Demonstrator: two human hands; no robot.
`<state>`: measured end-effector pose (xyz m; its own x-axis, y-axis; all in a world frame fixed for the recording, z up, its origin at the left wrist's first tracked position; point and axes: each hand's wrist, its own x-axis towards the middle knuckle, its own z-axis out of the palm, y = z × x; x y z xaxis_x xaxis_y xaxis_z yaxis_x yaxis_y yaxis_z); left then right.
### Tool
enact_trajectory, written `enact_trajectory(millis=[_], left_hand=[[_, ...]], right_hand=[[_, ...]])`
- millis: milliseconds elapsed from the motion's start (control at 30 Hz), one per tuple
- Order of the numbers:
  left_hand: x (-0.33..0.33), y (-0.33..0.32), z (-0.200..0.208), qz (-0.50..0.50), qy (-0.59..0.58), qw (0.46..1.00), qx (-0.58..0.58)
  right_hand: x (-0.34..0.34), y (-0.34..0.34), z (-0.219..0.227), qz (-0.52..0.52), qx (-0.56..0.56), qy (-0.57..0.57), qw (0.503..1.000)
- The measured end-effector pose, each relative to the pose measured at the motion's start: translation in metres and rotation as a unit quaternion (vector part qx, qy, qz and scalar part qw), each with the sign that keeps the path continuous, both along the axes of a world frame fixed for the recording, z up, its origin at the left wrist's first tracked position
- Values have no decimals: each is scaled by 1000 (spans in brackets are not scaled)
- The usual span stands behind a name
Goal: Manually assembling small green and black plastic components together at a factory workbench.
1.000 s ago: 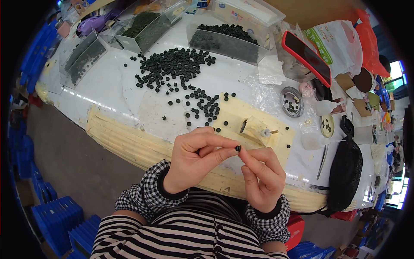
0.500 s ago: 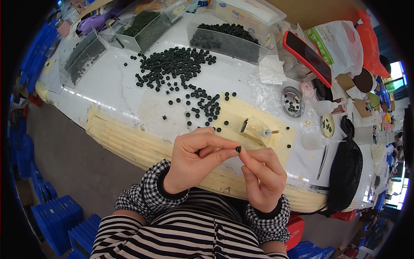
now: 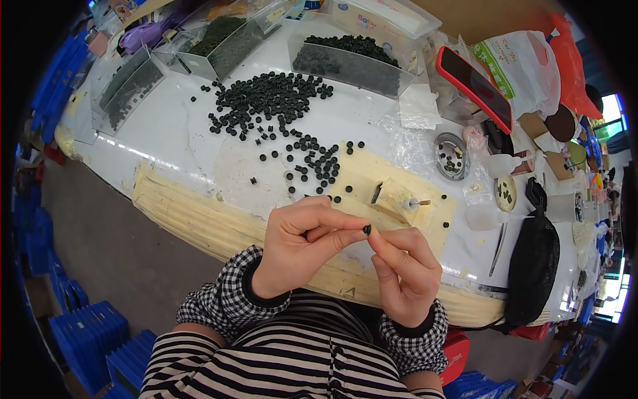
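Note:
Pinched between the thumb and index finger of my left hand is a small black grooved grommet. My right hand meets it from the other side, its index fingertip against the grommet and its other fingers curled. Whether anything small sits inside those curled fingers is hidden. Just beyond both hands stands a small cream block fixture with a metal pin, on a yellowish pad. A loose scatter of similar black grommets lies past my left hand, with a dense pile farther off.
Clear bins of black parts line the back. A red-cased phone leans at the right, near a round dish of parts. Tweezers and a black mesh bag lie right. Padded edging runs along the table's front.
The grommet has turned very slightly between my fingertips. Both hands stay in the same place.

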<state>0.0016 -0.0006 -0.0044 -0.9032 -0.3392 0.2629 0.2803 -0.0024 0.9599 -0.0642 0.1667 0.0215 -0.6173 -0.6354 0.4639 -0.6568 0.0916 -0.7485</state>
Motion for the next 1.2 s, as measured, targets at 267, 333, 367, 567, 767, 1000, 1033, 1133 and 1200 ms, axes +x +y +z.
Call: enact_trajectory(millis=[267,333,367,567,767,1000,1033,1133,1200], left_hand=[[-1,0,1,-8,-2,1000,18],[-1,1,4,-6,-15,999,31],[-1,1,5,-6,-22,999,37],[-1,0,1,-3,-4,1000,13],[-1,0,0,2,-1,1000,2],[0,1,1,19,3,1000,-17],[0,1,1,20,5,1000,-17],[1,1,1,24,9,999,-24],[1,1,0,27,12,999,-29]], right_hand=[[2,1,-1,-5,-3,-11,1000],[1,1,-1,-6,-7,-1,1000],[1,1,-1,-6,-9,4,1000],[1,-1,-1,-14,-5,24,1000],[1,0,-1,-16,-4,32,999],[0,-3,0,-22,-5,50,998],[-1,-2,0,-21,-4,51,998],[-2,-2,0,-18,-2,59,998],[-2,-2,0,-13,3,58,998]])
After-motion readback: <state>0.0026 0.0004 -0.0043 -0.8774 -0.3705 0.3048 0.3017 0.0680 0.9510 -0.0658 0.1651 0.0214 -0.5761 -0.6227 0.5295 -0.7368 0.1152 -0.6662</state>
